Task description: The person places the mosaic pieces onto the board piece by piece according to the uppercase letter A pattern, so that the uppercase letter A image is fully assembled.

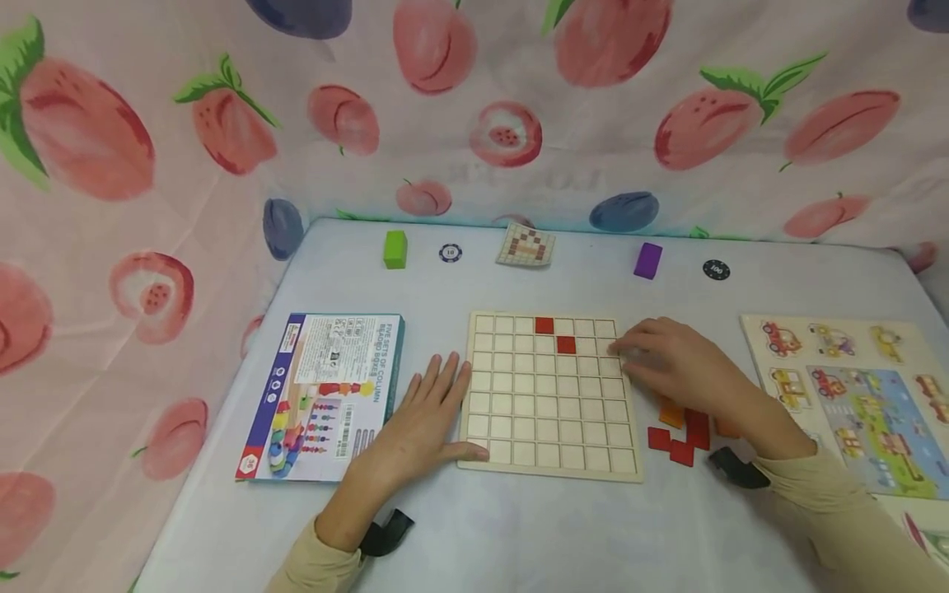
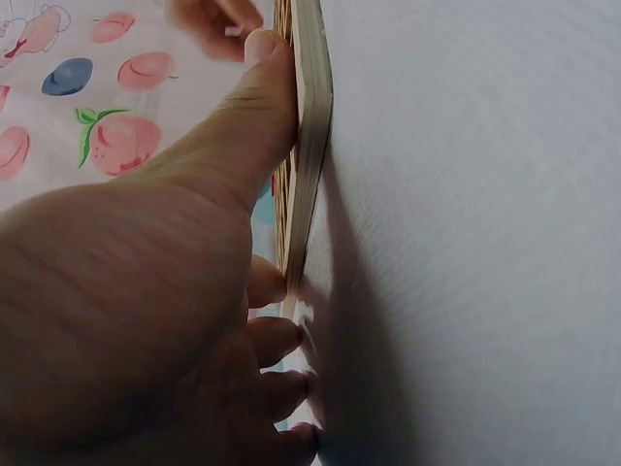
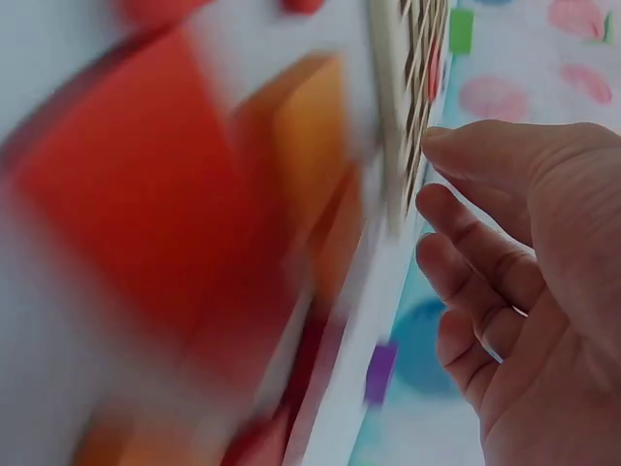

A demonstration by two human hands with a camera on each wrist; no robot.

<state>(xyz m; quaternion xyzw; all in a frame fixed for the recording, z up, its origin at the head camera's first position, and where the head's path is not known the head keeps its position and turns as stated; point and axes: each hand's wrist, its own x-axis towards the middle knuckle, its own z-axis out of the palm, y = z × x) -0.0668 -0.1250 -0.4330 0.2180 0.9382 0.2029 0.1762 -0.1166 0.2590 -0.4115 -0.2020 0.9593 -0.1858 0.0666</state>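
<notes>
Flat and released, the left hand (image 1: 418, 420) lies on the table (image 1: 519, 535) with its thumb pressed against the near left edge of the wooden grid board (image 1: 550, 394); the left wrist view shows the thumb against the board's side. Right hand (image 1: 682, 362) hovers over the board's right edge, fingers loosely curled toward the far right cells; whether it pinches a tile cannot be told, as the right wrist view is blurred. Two red tiles (image 1: 554, 333) sit in the board's far rows. Loose red and orange tiles (image 1: 678, 432) lie on the table just right of the board, beneath the right wrist. Left of the board lies a toy box (image 1: 326, 391); at far right, a vehicle puzzle (image 1: 853, 395).
</notes>
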